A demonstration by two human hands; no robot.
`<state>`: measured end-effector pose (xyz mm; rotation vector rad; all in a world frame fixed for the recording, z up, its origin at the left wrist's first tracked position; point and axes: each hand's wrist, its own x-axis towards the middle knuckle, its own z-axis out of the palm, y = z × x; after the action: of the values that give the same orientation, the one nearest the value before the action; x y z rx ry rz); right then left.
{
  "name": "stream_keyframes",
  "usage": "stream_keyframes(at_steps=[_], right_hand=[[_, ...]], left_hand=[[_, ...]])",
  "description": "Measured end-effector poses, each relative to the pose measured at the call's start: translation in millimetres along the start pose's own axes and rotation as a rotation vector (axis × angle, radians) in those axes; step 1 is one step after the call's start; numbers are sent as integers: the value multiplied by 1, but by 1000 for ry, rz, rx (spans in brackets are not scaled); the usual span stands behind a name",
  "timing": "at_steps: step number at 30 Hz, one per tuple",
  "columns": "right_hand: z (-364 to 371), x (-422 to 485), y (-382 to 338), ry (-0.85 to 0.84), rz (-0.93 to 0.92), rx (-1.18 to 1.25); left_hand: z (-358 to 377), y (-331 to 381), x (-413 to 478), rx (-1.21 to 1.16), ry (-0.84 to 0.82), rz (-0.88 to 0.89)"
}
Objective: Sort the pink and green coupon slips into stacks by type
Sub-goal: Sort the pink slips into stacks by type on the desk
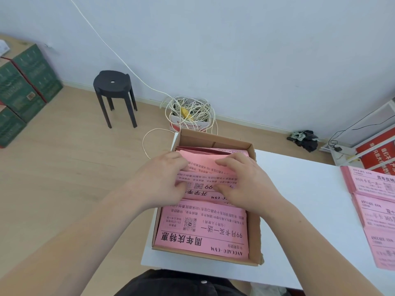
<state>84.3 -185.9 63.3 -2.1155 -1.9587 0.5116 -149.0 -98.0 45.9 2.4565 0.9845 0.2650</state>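
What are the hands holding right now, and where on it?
Both hands grip a bunch of pink slips in the cardboard box: left hand at its left end, right hand at its right end.

The slips (203, 231) are thin matt pink paper with black print. The box (254, 231) is plain brown cardboard, rough at its torn edge. The desk (299, 178) is smooth, matt white; the floor (64, 167) pale wood, the stool (105, 87) matt black plastic.
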Motion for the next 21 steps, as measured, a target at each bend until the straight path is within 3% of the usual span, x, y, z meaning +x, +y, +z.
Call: stream_keyframes(at_steps=[6, 9, 12, 15, 17, 19, 21], right_hand=[[-2, -2, -3, 13, 16, 52], [-2, -9, -2, -96, 20, 127], [-8, -16, -3, -223, 10, 176], [-10, -20, -4, -266, 36, 165], [-8, -21, -7, -190, 24, 134], [-6, -17, -9, -58, -11, 24], [-6, -10, -9, -29, -10, -77]], left_hand=[[1, 3, -15, 18, 141, 62], [0, 6, -30, -149, 213, 25], [1, 9, -47, -264, 196, -36], [3, 4, -53, -238, 113, 65], [5, 3, -51, -222, 80, 121], [5, 4, -45, -170, 120, 127], [5, 4, -34, -83, 172, 135]])
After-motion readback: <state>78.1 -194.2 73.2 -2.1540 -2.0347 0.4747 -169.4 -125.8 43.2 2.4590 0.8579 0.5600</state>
